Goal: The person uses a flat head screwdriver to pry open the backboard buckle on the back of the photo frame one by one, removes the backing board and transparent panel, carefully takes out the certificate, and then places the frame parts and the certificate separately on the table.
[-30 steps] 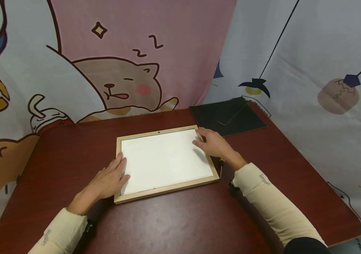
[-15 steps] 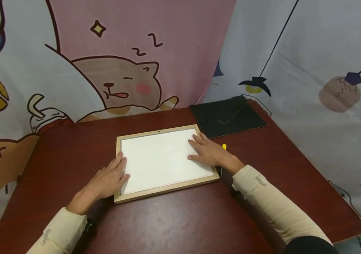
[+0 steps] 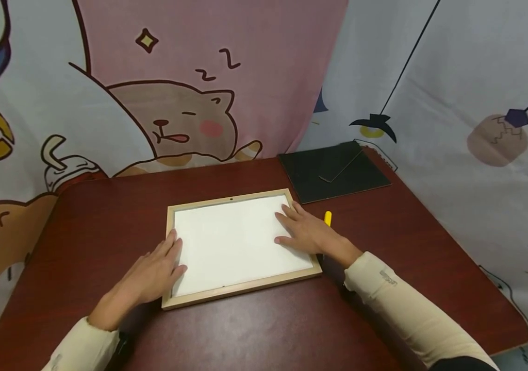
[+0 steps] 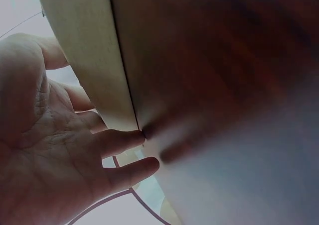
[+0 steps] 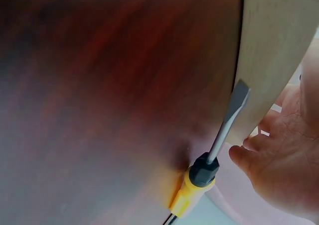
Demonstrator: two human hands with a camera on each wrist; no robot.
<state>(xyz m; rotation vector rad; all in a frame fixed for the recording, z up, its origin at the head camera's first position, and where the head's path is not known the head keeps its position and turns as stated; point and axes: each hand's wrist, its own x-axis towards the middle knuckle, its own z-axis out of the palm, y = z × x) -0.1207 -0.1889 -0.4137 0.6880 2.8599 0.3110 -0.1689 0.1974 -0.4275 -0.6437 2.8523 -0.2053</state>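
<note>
slid slightly toward the person since the earlier frame, the wooden frame (image 3: 245, 285) lies on the desk (image 3: 227, 340), white panel (image 3: 236, 242) up. left hand (image 3: 150, 273) and right hand (image 3: 308, 232) lie flat-fingered across its short sides, gripping nothing. it looks light and stiff, the panel perhaps slippery; best held by the side rails.

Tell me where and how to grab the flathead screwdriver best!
Probably by its yellow handle, coming from the right. The handle is thicker than the metal shaft, and the wooden frame lies close on the flathead screwdriver's left, so the right side seems roomier.
</note>
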